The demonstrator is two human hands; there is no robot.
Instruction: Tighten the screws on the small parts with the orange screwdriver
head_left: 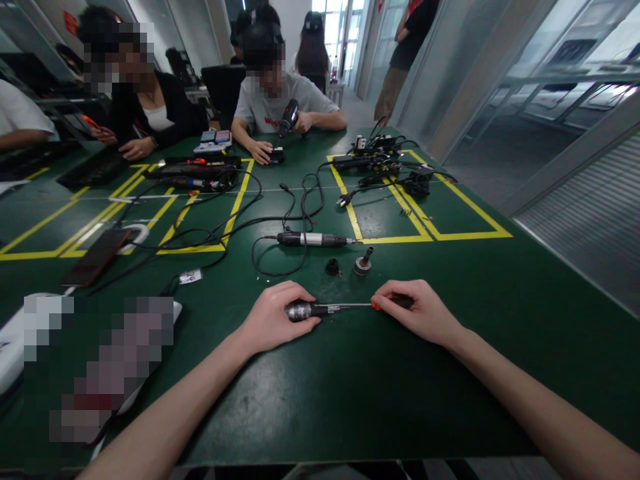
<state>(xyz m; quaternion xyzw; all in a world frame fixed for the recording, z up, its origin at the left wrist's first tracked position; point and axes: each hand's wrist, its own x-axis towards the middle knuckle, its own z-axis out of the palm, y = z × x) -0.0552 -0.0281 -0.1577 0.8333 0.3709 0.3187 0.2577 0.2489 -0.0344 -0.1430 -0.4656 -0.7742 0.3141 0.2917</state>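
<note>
From the head camera, your left hand (273, 319) is closed around a small dark cylindrical tool part (301, 310), holding it flat on the green table (350, 387), while your right hand (417, 312) grips the orange-and-black handle of a thin screwdriver (356, 306) whose shaft points straight into the end of that part. The tip looks seated at the part's nose, though whether it is engaged in a screw is too small to tell. Judging by what lies around, you seem to be midway: two small pieces already sit loose on the table just beyond your hands, a black ring (332, 267) and a grey chuck-like fitting (363, 263), and a corded electric screwdriver (311, 239) lies apart farther back. The piece in your left hand looks only partly worked, with the screwdriver at it. Across the table, another person (280, 100) handles a dark tool of their own.
</note>
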